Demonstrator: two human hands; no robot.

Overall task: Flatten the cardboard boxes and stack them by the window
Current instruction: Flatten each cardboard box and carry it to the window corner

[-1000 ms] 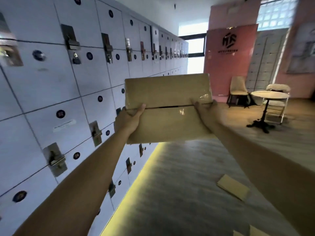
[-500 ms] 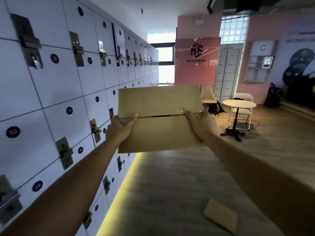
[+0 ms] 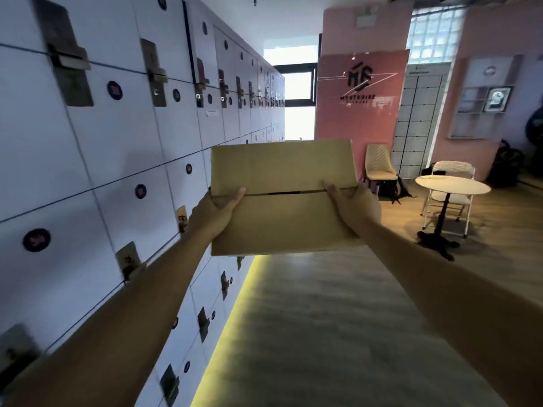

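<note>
Box: cardboard box [image 3: 283, 198], raised chest-high beside the lockers [image 3: 123, 148], window [image 3: 296, 92] beyond.
Hands: left hand [image 3: 216, 214], right hand [image 3: 352, 207] clasp its side edges.
Change: loose cardboard on floor now out of view; carrying windowward, likely.

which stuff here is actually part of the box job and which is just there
Part of the job:
cardboard box, held in left hand and right hand
window, far end

Just there:
lockers
round table
folding chair
beige chair
pink banner

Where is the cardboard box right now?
In the head view the box is mid-frame, held up between the left hand and right hand, lockers to its left.
</note>
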